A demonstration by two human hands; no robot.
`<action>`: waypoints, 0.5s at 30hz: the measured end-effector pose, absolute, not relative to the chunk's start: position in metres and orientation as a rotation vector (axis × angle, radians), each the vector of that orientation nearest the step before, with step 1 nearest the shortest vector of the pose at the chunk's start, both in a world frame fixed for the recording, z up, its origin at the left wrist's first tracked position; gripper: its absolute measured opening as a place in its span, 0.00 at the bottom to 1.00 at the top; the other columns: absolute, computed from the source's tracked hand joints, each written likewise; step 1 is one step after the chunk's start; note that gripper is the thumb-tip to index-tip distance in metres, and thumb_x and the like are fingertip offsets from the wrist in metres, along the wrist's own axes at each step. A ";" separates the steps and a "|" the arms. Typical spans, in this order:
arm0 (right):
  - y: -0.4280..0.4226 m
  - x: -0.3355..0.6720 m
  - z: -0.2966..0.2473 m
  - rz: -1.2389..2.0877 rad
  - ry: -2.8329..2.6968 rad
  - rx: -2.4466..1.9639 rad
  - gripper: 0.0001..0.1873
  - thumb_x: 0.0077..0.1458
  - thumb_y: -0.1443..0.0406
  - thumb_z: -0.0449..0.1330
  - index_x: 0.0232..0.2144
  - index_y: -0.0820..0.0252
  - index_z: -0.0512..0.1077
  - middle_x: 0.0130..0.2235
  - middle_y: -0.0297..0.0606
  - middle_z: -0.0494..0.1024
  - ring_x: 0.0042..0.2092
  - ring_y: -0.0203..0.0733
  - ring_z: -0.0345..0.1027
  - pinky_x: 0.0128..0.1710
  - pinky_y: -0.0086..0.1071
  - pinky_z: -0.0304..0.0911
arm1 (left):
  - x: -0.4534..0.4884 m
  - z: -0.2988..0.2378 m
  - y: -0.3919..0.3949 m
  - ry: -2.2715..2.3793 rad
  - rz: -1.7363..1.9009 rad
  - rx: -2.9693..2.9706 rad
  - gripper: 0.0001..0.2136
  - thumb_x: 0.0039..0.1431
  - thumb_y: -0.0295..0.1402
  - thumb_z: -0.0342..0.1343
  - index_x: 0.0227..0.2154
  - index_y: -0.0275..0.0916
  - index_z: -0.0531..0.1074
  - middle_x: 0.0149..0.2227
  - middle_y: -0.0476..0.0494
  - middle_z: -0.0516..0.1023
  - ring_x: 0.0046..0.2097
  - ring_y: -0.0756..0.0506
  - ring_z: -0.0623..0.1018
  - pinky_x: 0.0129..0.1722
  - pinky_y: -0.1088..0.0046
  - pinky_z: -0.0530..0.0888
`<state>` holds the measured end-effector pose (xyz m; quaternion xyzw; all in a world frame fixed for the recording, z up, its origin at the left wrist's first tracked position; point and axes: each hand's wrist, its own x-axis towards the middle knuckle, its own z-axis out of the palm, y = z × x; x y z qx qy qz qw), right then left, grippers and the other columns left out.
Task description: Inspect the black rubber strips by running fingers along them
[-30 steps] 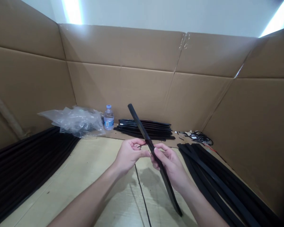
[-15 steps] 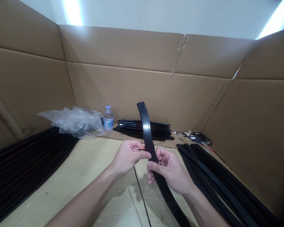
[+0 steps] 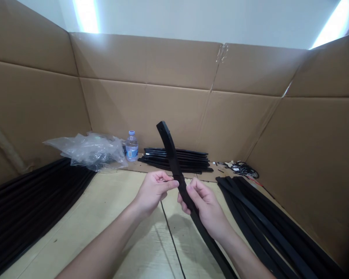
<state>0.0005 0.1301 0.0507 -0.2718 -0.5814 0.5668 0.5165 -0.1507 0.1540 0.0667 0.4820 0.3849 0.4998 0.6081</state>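
Note:
A long, narrow black strip (image 3: 171,153), gently curved and with a small hole near its far end, slants up in front of me. My left hand (image 3: 154,192) pinches at the strip's left edge with thumb and forefinger. Just below it, on the other side, my right hand (image 3: 203,201) has its thumb on the strip and its fingers curled behind. A thin dark line (image 3: 173,238) runs downward from beneath my left hand; whether it is a cord or a seam I cannot tell. The strip's near end passes out of view at the bottom.
Long black strips lie in a pile (image 3: 31,209) at left and another (image 3: 267,221) at right. Along the back are a clear plastic bag (image 3: 90,149), a water bottle (image 3: 132,147), a stack of shorter black strips (image 3: 192,161) and tangled cords (image 3: 244,169). Cardboard walls (image 3: 145,108) surround the table.
The strip has turned about its length, so its broad shiny face no longer faces me, and its far end has swung left. Both hands remain on it, shifted slightly left.

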 end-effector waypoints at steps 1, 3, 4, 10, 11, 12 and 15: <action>0.130 0.001 0.051 1.369 -1.384 -0.650 0.13 0.59 0.58 0.52 0.27 0.61 0.57 0.27 0.35 0.71 0.24 0.29 0.60 0.23 0.25 0.57 | -0.150 0.067 0.154 0.897 1.168 1.123 0.18 0.39 0.38 0.64 0.23 0.35 0.58 0.14 0.58 0.58 0.15 0.62 0.52 0.14 0.85 0.46; 0.131 0.002 0.051 1.408 -1.340 -0.651 0.11 0.56 0.59 0.55 0.32 0.61 0.62 0.26 0.33 0.69 0.25 0.29 0.60 0.23 0.25 0.57 | -0.149 0.067 0.154 0.892 1.190 1.143 0.18 0.38 0.38 0.64 0.24 0.34 0.60 0.15 0.58 0.59 0.15 0.62 0.55 0.15 0.86 0.49; 0.131 0.002 0.050 1.434 -1.314 -0.655 0.11 0.55 0.59 0.57 0.36 0.60 0.64 0.26 0.32 0.68 0.25 0.30 0.59 0.23 0.24 0.57 | -0.148 0.067 0.153 0.883 1.203 1.149 0.19 0.36 0.36 0.65 0.24 0.34 0.60 0.16 0.57 0.62 0.16 0.61 0.58 0.16 0.86 0.52; 0.134 0.004 0.049 1.480 -1.356 -0.671 0.13 0.48 0.63 0.63 0.36 0.63 0.70 0.28 0.33 0.67 0.23 0.28 0.59 0.21 0.27 0.64 | -0.147 0.068 0.151 0.808 1.141 1.172 0.21 0.33 0.35 0.67 0.28 0.31 0.65 0.25 0.50 0.71 0.20 0.61 0.63 0.19 0.86 0.55; 0.134 0.004 0.050 1.480 -1.363 -0.665 0.12 0.47 0.63 0.64 0.33 0.64 0.69 0.28 0.33 0.68 0.23 0.28 0.60 0.21 0.28 0.66 | -0.148 0.067 0.151 0.799 1.120 1.175 0.20 0.34 0.36 0.66 0.29 0.31 0.65 0.25 0.50 0.71 0.19 0.62 0.61 0.18 0.86 0.53; 0.133 0.004 0.050 1.484 -1.358 -0.658 0.11 0.46 0.64 0.64 0.31 0.64 0.68 0.29 0.33 0.68 0.23 0.29 0.61 0.21 0.30 0.67 | -0.149 0.067 0.151 0.788 1.105 1.178 0.20 0.35 0.37 0.66 0.29 0.30 0.65 0.25 0.49 0.71 0.19 0.62 0.60 0.18 0.86 0.52; 0.130 0.004 0.052 1.515 -1.343 -0.638 0.13 0.46 0.66 0.65 0.29 0.62 0.62 0.26 0.31 0.70 0.23 0.31 0.64 0.24 0.34 0.69 | -0.150 0.063 0.151 0.754 1.059 1.183 0.18 0.38 0.36 0.64 0.29 0.31 0.65 0.24 0.49 0.70 0.17 0.63 0.59 0.17 0.85 0.50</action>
